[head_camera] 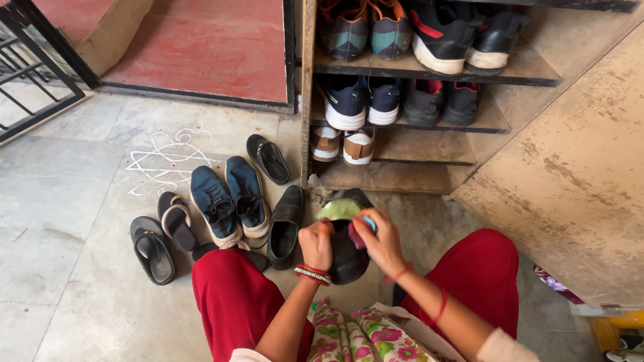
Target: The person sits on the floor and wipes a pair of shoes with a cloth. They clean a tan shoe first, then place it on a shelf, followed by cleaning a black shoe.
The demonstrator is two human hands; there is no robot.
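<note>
lower centre: my left hand (pixel 316 244) grips a black shoe (pixel 347 257); my right hand (pixel 381 241) presses a green cloth (pixel 340 208) on it. its mate (pixel 285 226) and the blue sneakers (pixel 231 198), left of centre, look untouched.

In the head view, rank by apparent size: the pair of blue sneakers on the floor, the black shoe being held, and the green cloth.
1. Pair of blue sneakers, largest.
2. Black shoe, partly hidden by the left hand and right hand, so its full extent is unsure.
3. Green cloth, smallest.

Black shoe (pixel 349 257) upright betw. both hands, green cloth (pixel 340 208) over its toe end.
</note>
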